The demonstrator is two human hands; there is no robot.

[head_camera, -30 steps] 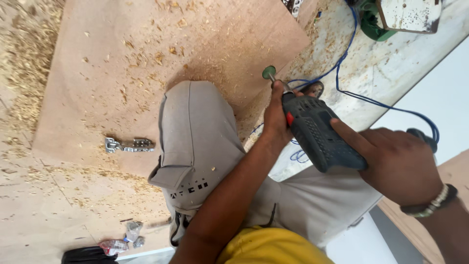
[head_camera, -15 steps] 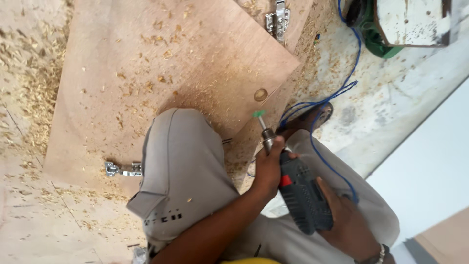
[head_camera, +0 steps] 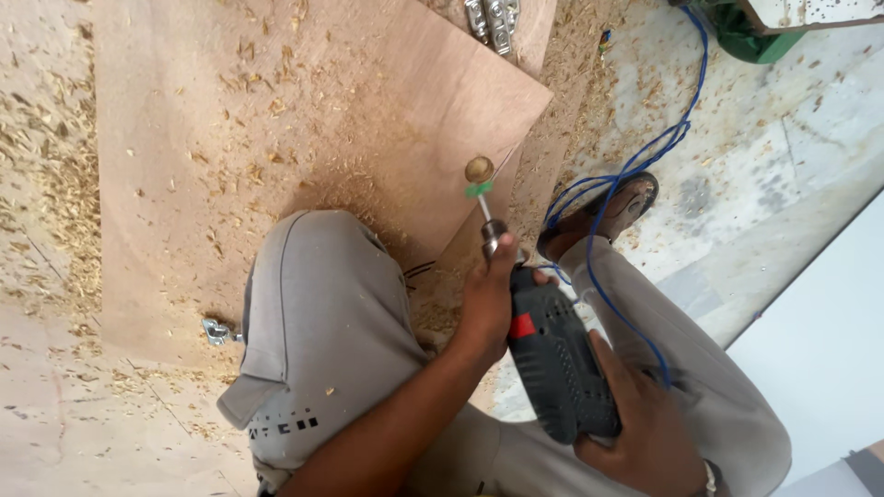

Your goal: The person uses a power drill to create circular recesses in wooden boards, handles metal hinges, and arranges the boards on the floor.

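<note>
My right hand [head_camera: 649, 433] grips the handle of a dark grey electric drill [head_camera: 557, 359]. My left hand [head_camera: 488, 299] wraps the drill's front end at the chuck. A green-collared boring bit [head_camera: 480, 191] points at the edge of a brown plywood board [head_camera: 276, 120]. Its tip sits just below a round shallow hole [head_camera: 479, 168] in the board. My knee in grey trousers [head_camera: 322, 313] rests on the board.
Sawdust and wood shavings cover the board and the floor. One metal hinge [head_camera: 219, 331] lies by my knee, and more hinges [head_camera: 493, 18] lie at the top. A blue cord [head_camera: 645, 166] loops past my sandalled foot [head_camera: 608, 207] toward a green object [head_camera: 746, 28].
The bit has pulled back off the board and a round hole now shows. Both hands and the drill sit lower in the view, with more of the board visible.
</note>
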